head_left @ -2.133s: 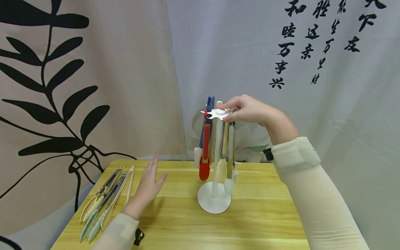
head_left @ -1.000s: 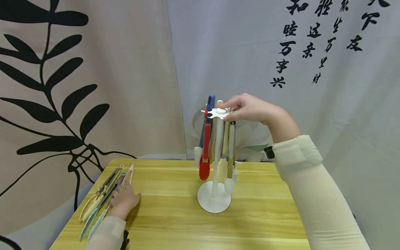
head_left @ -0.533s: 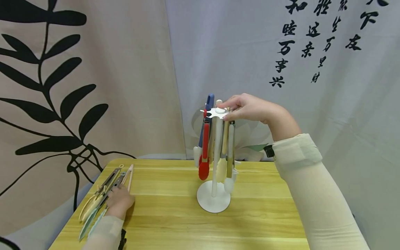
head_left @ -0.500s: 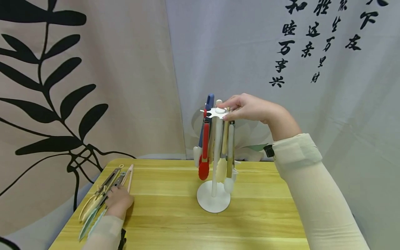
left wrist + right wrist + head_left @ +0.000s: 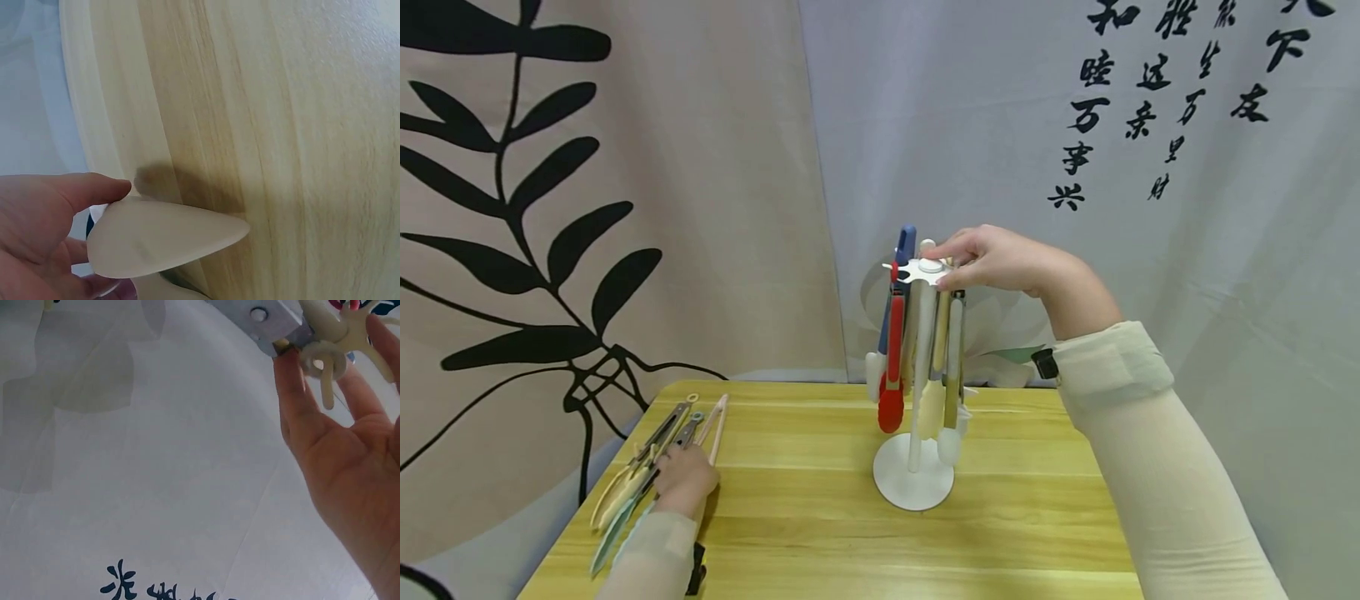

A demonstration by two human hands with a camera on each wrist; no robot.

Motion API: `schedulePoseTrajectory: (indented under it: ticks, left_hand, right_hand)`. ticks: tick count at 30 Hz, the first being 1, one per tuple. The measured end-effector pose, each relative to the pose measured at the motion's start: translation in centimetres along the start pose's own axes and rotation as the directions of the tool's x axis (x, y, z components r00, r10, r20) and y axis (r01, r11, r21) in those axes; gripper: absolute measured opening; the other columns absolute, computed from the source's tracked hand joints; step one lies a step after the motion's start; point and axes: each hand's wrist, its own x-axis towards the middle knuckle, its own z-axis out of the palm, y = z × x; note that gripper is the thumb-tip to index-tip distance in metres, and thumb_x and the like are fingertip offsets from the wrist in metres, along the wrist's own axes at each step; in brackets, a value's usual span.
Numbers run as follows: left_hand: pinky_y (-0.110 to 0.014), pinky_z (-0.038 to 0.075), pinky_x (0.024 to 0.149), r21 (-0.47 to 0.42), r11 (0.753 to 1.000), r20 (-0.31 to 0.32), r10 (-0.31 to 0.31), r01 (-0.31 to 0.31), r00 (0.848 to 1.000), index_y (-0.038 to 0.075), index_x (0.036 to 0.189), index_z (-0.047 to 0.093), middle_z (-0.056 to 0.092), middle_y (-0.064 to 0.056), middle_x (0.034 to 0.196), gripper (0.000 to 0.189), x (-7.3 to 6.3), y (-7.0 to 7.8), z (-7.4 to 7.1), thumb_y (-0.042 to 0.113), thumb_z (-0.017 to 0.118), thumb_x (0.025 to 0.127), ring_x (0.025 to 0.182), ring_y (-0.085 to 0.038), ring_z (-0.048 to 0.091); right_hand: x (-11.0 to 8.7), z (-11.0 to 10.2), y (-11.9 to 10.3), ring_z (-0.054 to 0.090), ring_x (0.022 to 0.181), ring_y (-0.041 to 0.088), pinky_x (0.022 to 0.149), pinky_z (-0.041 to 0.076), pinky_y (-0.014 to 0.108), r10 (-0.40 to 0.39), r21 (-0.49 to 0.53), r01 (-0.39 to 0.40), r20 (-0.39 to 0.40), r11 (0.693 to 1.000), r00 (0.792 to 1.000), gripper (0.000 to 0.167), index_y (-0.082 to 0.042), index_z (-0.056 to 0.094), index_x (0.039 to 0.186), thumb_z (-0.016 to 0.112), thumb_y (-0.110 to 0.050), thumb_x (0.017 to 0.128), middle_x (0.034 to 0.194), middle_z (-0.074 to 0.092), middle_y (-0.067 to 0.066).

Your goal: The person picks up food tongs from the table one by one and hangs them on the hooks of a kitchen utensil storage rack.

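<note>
On the left of the table my left hand (image 5: pixel 685 482) grips a pair of cream tongs (image 5: pixel 721 421), partly hidden under the hand. In the left wrist view, the thumb lies against the tongs' leaf-shaped end (image 5: pixel 162 237), off the wood. At the centre, a white rotating utensil stand (image 5: pixel 913 487) bears several hanging tongs, among them red ones (image 5: pixel 893 350), blue ones (image 5: pixel 906 246) and pale yellow-tipped ones (image 5: pixel 932 408). My right hand (image 5: pixel 1000 265) holds the stand's notched top (image 5: pixel 917 271) between thumb and fingers; the right wrist view shows its fingers beside the hooks (image 5: pixel 328 387).
Beside the left hand lie mint-tipped tongs (image 5: pixel 613 529) and yellow-tipped tongs (image 5: pixel 621 500) with metal arms. The wooden table (image 5: pixel 805 508) ends at the left and back, in front of a printed curtain (image 5: pixel 737 167).
My left hand has come down leftward from above the table onto the cream tongs and closed on them. Their far end has just shifted slightly right. My right hand stays on the stand's top.
</note>
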Motion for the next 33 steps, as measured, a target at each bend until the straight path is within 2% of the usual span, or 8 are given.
schedulePoseTrajectory:
  ticks: [5, 10, 13, 19, 24, 29, 33]
  left_hand:
    - [-0.052, 0.047, 0.06, 0.006, 1.0, 0.017, -0.002, 0.001, 1.0, -0.015, 0.101, 0.053, 0.041, -0.04, 0.099, 0.033, -0.1, 0.3, -0.1, 0.012, 0.058, 0.083, 0.098, -0.059, 0.04]
    - [-0.047, 0.047, 0.057, -0.016, 0.999, 0.05, -0.03, 0.031, 0.998, -0.012, 0.102, 0.053, 0.051, -0.03, 0.086, 0.03, 0.0, 0.5, -0.3, 0.012, 0.057, 0.084, 0.084, -0.048, 0.051]
    - [-0.044, 0.046, 0.053, -0.015, 1.0, 0.054, -0.018, 0.019, 0.998, -0.01, 0.099, 0.054, 0.053, -0.025, 0.081, 0.026, 0.0, 0.4, -0.4, 0.012, 0.057, 0.085, 0.074, -0.041, 0.053]
    - [-0.041, 0.044, 0.05, 0.004, 0.999, 0.012, 0.042, -0.042, 0.999, -0.008, 0.099, 0.055, 0.054, -0.022, 0.077, 0.026, -0.2, 0.5, -0.4, 0.012, 0.059, 0.082, 0.067, -0.035, 0.053]
    - [-0.04, 0.043, 0.048, 0.002, 0.998, -0.012, 0.061, -0.061, 0.998, -0.008, 0.106, 0.055, 0.054, -0.023, 0.079, 0.031, -0.3, 0.8, -0.3, 0.01, 0.06, 0.081, 0.068, -0.035, 0.053]
    - [-0.044, 0.045, 0.05, -0.004, 0.997, -0.018, 0.072, -0.072, 0.997, -0.009, 0.12, 0.052, 0.055, -0.029, 0.089, 0.043, -0.3, 1.0, -0.2, 0.008, 0.059, 0.082, 0.076, -0.042, 0.055]
    - [-0.046, 0.046, 0.052, -0.015, 0.996, -0.027, 0.088, -0.088, 0.996, -0.01, 0.127, 0.047, 0.055, -0.031, 0.094, 0.05, -0.3, 1.0, -0.2, 0.007, 0.059, 0.081, 0.081, -0.046, 0.056]
  right_hand:
    - [0.1, 0.1, -0.2, 0.044, 0.11, 0.027, 0.099, 0.039, 0.049, 0.029, 0.015, -0.029, -0.015, 0.999, 0.999, 0.046, -0.013, 0.057, 0.133, 0.067, -0.018, 0.088, 0.133, 0.05, 0.011]
    - [0.1, 0.2, -0.5, 0.044, 0.114, 0.027, 0.103, 0.037, 0.052, 0.071, 0.039, -0.07, -0.027, 0.997, 0.997, 0.047, -0.013, 0.057, 0.132, 0.069, -0.016, 0.086, 0.132, 0.051, 0.012]
    - [0.1, 0.3, -0.8, 0.044, 0.113, 0.026, 0.1, 0.038, 0.048, 0.093, 0.048, -0.091, -0.034, 0.995, 0.995, 0.048, -0.013, 0.057, 0.132, 0.07, -0.015, 0.086, 0.131, 0.052, 0.012]
    - [0.1, 0.4, -1.1, 0.044, 0.108, 0.025, 0.087, 0.039, 0.038, 0.126, 0.055, -0.123, -0.05, 0.991, 0.991, 0.048, -0.013, 0.058, 0.131, 0.071, -0.013, 0.085, 0.128, 0.054, 0.013]
    - [0.1, 0.4, -1.3, 0.044, 0.11, 0.026, 0.083, 0.038, 0.035, 0.151, 0.06, -0.147, -0.06, 0.987, 0.987, 0.05, -0.013, 0.058, 0.131, 0.072, -0.013, 0.083, 0.129, 0.054, 0.014]
    - [0.1, 0.4, -1.5, 0.042, 0.12, 0.026, 0.087, 0.038, 0.038, 0.163, 0.067, -0.158, -0.076, 0.985, 0.984, 0.048, -0.01, 0.061, 0.127, 0.074, -0.013, 0.081, 0.142, 0.047, 0.011]
    - [0.2, 0.6, -1.6, 0.041, 0.124, 0.026, 0.092, 0.038, 0.043, 0.178, 0.068, -0.173, -0.089, 0.983, 0.98, 0.046, -0.01, 0.063, 0.124, 0.075, -0.014, 0.08, 0.144, 0.047, 0.007]
